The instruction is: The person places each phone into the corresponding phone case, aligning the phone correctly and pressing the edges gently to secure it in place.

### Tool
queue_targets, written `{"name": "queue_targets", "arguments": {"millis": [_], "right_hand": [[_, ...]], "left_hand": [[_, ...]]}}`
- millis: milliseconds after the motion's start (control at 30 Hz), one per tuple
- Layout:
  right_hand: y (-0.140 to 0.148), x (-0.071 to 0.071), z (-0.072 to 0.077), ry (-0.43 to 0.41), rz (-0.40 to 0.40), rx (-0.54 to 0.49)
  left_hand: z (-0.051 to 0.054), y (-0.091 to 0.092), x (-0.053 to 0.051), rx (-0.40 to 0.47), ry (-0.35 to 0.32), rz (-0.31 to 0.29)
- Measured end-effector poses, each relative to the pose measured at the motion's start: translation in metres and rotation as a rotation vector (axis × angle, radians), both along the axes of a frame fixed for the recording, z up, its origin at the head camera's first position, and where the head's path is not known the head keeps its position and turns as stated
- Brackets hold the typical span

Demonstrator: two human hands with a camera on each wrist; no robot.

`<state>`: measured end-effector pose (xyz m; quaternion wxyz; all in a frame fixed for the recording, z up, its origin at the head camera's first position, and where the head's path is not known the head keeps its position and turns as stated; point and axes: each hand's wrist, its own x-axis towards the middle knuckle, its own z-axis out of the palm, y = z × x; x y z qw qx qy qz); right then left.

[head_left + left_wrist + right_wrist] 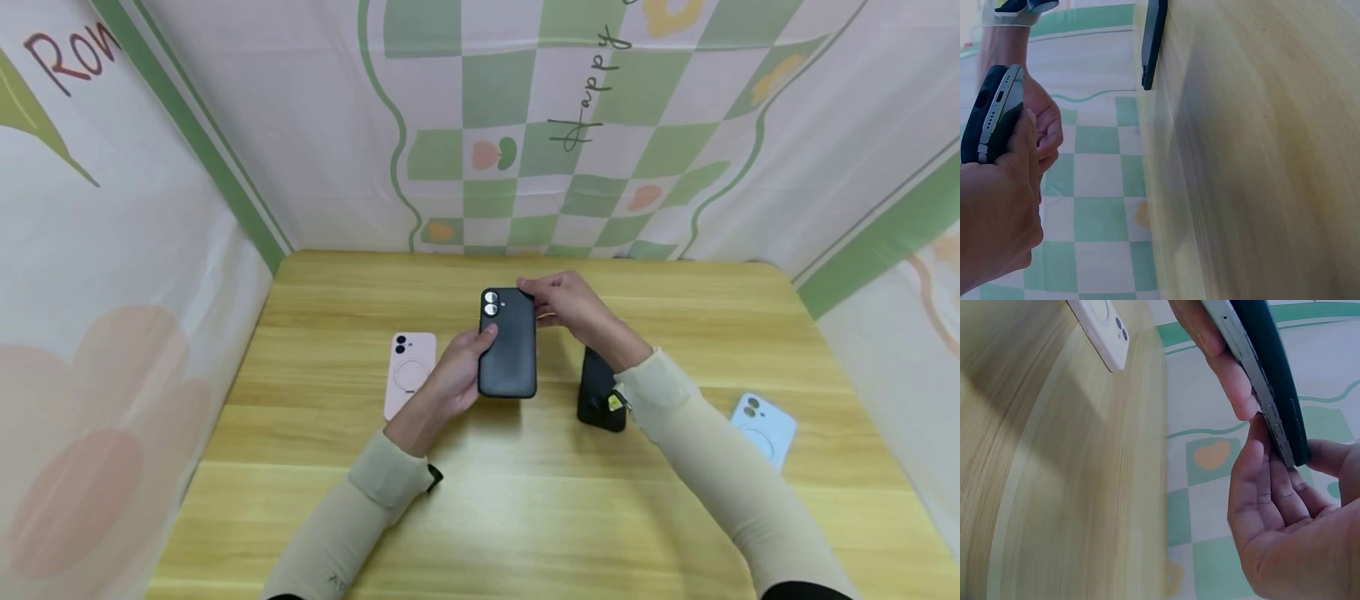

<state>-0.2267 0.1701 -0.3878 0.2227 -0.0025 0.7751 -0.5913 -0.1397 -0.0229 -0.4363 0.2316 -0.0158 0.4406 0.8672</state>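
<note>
Above the middle of the table, the left hand grips a phone with a black case at its back, thumb lying over the case's left edge. The silver side of the phone shows beside the case in the left wrist view, with a narrow gap between them at this end. At the top right corner, the right hand pinches the phone and case; in the right wrist view its thumb is on the case side and its fingers on the phone side. The screen is mostly hidden.
A pink phone or case with a ring lies left on the wooden table. Under the right forearm is a black phone or case. A light blue one lies further right. Printed cloth hangs behind and beside the table.
</note>
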Motion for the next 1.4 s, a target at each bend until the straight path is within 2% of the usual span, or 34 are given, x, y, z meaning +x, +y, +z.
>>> {"name": "queue_targets", "arguments": {"millis": [400, 700, 933, 1167, 1400], "right_hand": [[0.003, 0.003, 0.001, -0.004, 0.017, -0.035], [0.01, 0.002, 0.001, 0.009, 0.052, 0.021], [0.014, 0.002, 0.0, -0.044, 0.028, -0.033], [0.015, 0.002, -0.003, -0.022, 0.029, -0.068], [0.02, 0.005, -0.008, -0.008, 0.026, -0.152]], "left_hand": [[0.0, 0.001, 0.0, -0.045, -0.023, -0.024], [0.001, 0.0, 0.001, -0.083, 0.005, -0.048], [0.002, 0.001, 0.003, -0.11, -0.003, -0.04], [0.004, 0.002, 0.004, -0.11, -0.002, -0.03], [0.003, 0.009, 0.006, -0.122, 0.015, -0.021]]}}
